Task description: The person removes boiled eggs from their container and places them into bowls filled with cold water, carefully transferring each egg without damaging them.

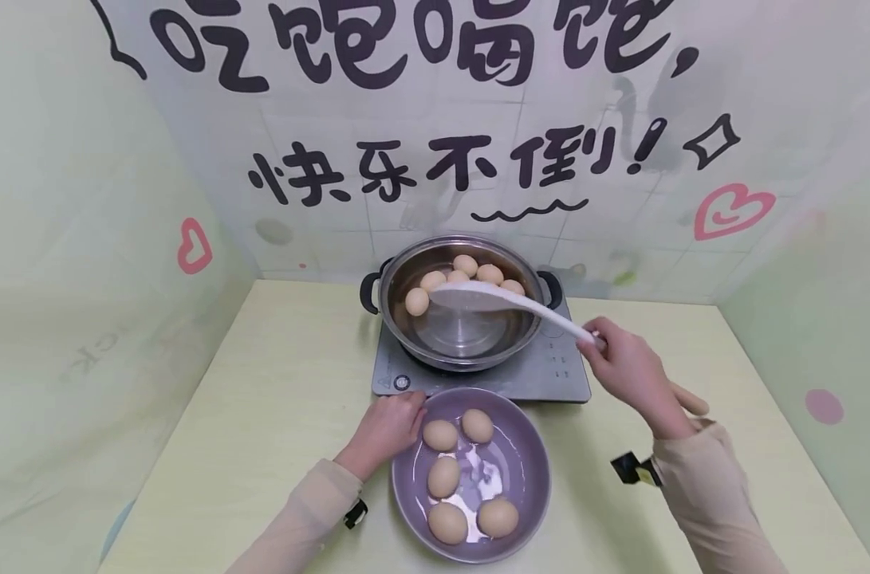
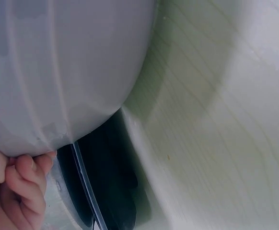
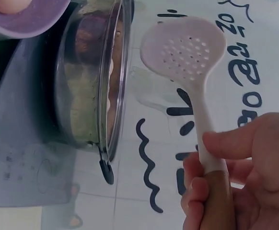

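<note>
My right hand (image 1: 631, 367) grips the handle of a white skimmer (image 3: 185, 48) with a brown grip end, thumb along the handle in the right wrist view. Its perforated head carries nothing and hangs over a steel pot (image 1: 463, 363). In the pot, several brown eggs (image 1: 466, 265) crowd toward the far side and left. My left hand (image 1: 387, 426) holds the upper left rim of a purple bowl (image 1: 538, 478), fingers curled against its outer side in the left wrist view. Several eggs (image 1: 444, 477) lie in the bowl, with a little shiny liquid around them.
The pot stands on a grey induction cooker (image 1: 535, 387) with its black handles to left and right. Right in front of the cooker is the bowl, on a pale wood-grain table (image 1: 291, 359). A wall with large black lettering (image 1: 463, 159) rises behind, and side walls flank the table.
</note>
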Motion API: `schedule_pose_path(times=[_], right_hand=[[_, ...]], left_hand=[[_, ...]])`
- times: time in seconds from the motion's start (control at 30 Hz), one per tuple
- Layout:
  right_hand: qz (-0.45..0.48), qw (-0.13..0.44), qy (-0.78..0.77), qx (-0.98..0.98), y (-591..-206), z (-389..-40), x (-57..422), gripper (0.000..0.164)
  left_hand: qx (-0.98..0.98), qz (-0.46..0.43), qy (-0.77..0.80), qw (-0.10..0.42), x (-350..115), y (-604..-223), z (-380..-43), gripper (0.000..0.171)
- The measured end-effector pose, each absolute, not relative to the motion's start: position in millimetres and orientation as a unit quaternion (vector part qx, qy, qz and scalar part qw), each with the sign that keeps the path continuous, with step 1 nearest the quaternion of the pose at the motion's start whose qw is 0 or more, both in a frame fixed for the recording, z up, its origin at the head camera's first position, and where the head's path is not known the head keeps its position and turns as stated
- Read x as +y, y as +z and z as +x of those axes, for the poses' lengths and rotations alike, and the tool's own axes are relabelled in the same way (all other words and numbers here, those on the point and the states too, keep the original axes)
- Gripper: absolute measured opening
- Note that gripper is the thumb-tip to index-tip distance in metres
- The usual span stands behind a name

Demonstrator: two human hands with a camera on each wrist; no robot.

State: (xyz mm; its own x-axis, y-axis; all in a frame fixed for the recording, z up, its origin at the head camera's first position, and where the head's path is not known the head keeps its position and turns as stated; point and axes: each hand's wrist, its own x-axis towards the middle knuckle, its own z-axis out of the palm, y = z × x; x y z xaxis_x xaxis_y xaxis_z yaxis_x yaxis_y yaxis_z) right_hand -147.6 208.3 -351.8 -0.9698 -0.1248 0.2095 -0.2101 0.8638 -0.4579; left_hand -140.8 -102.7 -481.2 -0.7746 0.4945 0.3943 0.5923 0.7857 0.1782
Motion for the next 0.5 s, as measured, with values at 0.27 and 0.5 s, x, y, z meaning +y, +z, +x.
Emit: schedule_pose_path(times=[0.27, 0.5], right_hand=[[0.086, 0.087, 0.223, -0.967, -352, -186, 175, 0.022], [0.088, 0.065, 0.22, -0.969, -361, -199, 151, 0.024]], left_hand=[[-0.93, -0.291, -0.145, 0.17, -103, -480, -142, 0.017], [-0.933, -0.285, -0.146, 0.162, -103, -481, -139, 0.017]])
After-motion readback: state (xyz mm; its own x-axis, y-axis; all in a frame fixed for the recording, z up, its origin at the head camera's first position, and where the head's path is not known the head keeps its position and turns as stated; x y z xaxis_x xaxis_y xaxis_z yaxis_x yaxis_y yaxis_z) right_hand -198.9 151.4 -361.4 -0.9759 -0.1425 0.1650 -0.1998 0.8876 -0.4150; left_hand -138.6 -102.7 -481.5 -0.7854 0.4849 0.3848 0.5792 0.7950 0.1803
